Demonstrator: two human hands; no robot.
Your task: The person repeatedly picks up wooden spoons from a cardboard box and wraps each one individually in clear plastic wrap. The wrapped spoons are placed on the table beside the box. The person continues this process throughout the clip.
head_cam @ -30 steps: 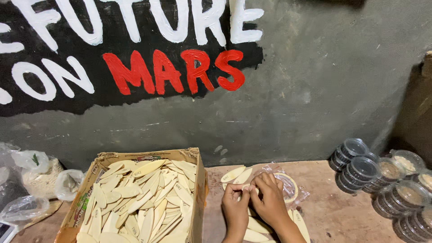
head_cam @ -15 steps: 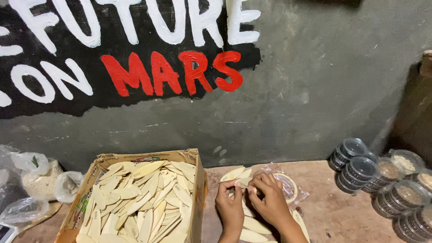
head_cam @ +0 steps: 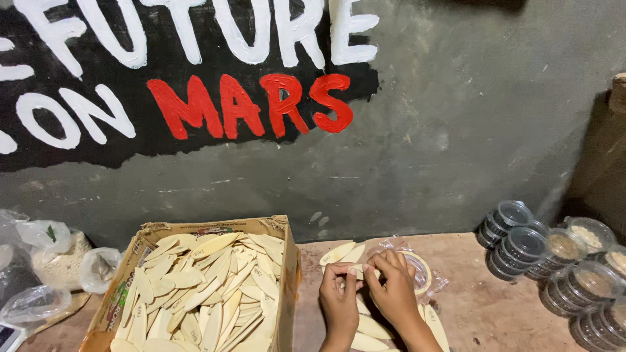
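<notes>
Nearest the camera, the left hand and right hand met just right of the cardboard box, fingertips pinched together on a small pale wooden piece. More flat, leaf-shaped wooden pieces lay on the brownish surface under and beside the wrists. A roll of tape in crinkled clear wrap sat just beyond the right hand. The box itself was open and heaped with the same pale pieces. Left of the box sat clear plastic bags. Well right of the box stood stacks of round clear tubs with dark lids. Behind the box rose a grey wall bearing a black painted patch with white and red lettering.
</notes>
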